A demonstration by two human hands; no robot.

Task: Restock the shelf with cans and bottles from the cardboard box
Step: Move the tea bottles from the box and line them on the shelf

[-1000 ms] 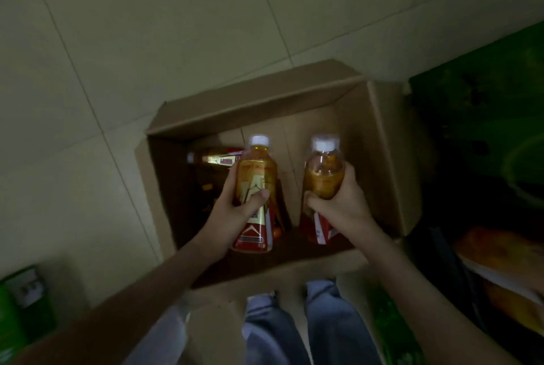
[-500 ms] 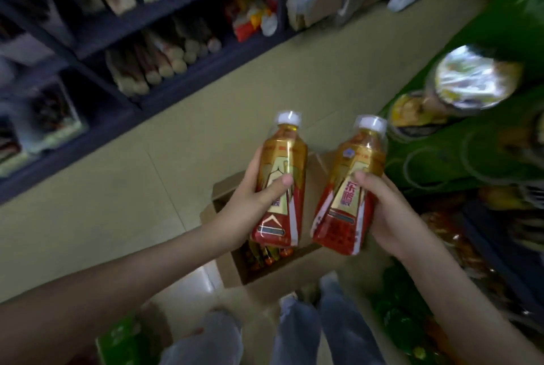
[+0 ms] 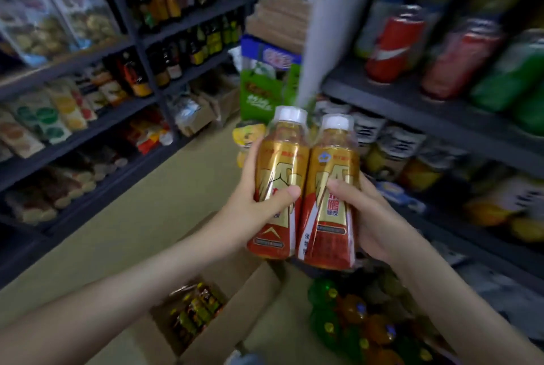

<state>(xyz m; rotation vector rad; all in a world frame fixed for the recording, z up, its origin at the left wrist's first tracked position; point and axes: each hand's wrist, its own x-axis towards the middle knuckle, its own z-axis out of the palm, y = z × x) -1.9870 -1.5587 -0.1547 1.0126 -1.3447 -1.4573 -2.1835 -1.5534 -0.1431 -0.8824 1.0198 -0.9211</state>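
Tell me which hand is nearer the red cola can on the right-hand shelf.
Right. The right hand, gripping the right bottle, is below the red cola can; the left hand, gripping the left bottle, is further left.

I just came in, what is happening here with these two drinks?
A person stands in a shop aisle, holding two upright, white-capped drinks side by side. The left hand grips the left bottle and the right hand grips the right bottle. The open cardboard box on the floor below holds more bottles. Neither held bottle is yet on the shelf of cans at the right.
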